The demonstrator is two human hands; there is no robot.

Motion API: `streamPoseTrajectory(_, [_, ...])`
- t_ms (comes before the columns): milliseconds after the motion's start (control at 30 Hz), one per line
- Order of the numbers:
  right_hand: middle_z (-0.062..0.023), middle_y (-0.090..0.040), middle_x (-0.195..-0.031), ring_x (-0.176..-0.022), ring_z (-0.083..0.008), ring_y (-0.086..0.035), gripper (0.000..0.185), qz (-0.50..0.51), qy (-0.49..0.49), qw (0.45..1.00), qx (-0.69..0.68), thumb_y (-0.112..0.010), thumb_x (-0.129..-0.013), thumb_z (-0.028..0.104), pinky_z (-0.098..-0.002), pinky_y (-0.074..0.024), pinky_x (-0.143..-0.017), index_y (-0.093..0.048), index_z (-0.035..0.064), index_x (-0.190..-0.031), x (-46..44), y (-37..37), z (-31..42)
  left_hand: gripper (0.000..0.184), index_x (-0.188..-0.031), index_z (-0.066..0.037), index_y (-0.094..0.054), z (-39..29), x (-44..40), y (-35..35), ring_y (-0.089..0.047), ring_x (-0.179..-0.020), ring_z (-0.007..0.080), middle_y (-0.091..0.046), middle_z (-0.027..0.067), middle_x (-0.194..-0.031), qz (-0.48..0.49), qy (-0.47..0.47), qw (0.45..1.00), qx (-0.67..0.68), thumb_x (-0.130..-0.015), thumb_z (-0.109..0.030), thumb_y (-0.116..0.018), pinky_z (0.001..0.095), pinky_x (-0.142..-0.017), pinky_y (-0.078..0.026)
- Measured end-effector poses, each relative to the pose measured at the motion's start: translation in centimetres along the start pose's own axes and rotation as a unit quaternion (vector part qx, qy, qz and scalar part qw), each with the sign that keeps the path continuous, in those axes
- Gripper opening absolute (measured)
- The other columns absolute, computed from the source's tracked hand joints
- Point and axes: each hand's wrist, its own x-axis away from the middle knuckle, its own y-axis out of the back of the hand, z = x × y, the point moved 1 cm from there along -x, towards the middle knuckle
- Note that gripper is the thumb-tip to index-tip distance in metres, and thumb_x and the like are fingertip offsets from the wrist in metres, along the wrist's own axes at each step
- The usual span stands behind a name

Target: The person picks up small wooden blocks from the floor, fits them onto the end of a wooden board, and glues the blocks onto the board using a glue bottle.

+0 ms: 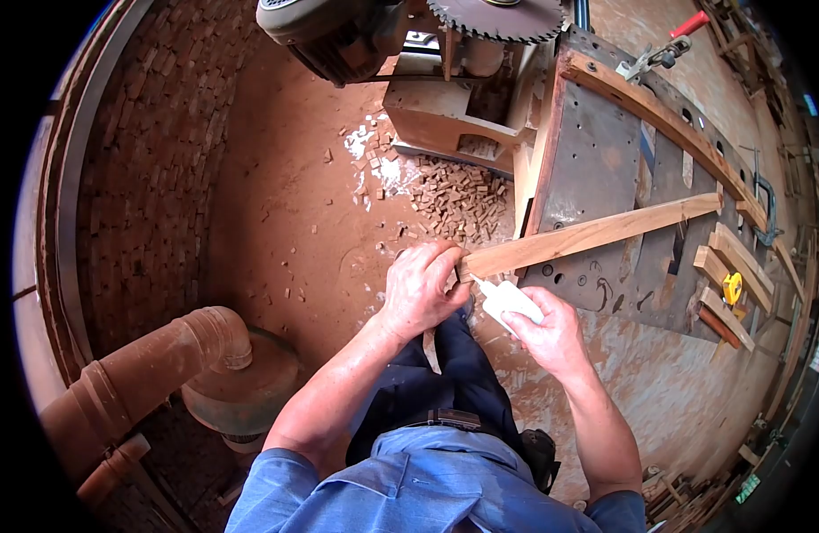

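Note:
A long wooden board (596, 233) stretches from my left hand toward the right, its far part lying over the grey metal table (596, 169). My left hand (424, 286) is closed around the board's near end. In my right hand (551, 330) is a white squeeze bottle (511, 306), tilted so that its narrow nozzle points at the board's end beside my left fingers. Whether the nozzle touches the wood is too small to tell.
A toothed circular saw blade (503, 16) and motor (343, 35) stand ahead. Wood offcuts (458, 200) litter the floor. A curved wooden piece (667, 120), clamp (663, 55) and yellow tape measure (733, 287) are at the right. A dusty pipe (151, 360) runs at lower left.

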Motion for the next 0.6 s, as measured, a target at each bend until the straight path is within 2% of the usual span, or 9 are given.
streamPoseTrajectory(533, [-0.0010, -0.067, -0.077, -0.062, -0.0056, -0.061, 0.019, -0.007, 0.011, 1.000, 0.015, -0.072, -0.091, 0.009, -0.0224, -0.0484, -0.053, -0.067, 0.0004, -0.107, -0.15, 0.00, 0.09, 0.042, -0.104, -0.004, -0.065, -0.03, -0.05, 0.13, -0.067, -0.090, 0.0309, -0.068, 0.0124, -0.103, 0.004, -0.001, 1.000, -0.005, -0.064, -0.013, -0.077, 0.0404, -0.078, -0.055])
streamPoseTrajectory(600, [-0.0100, -0.070, -0.083, -0.072, -0.0135, -0.067, 0.024, -0.007, -0.010, 1.000, 0.014, -0.074, -0.088, 0.012, -0.0289, -0.0523, -0.063, -0.067, -0.0014, -0.106, -0.19, 0.03, 0.43, 0.042, -0.103, -0.004, -0.065, 0.05, 0.03, 0.06, -0.067, -0.090, 0.0307, -0.068, 0.0122, -0.102, 0.001, -0.003, 1.000, -0.004, -0.064, -0.012, -0.077, 0.0402, -0.078, -0.055])
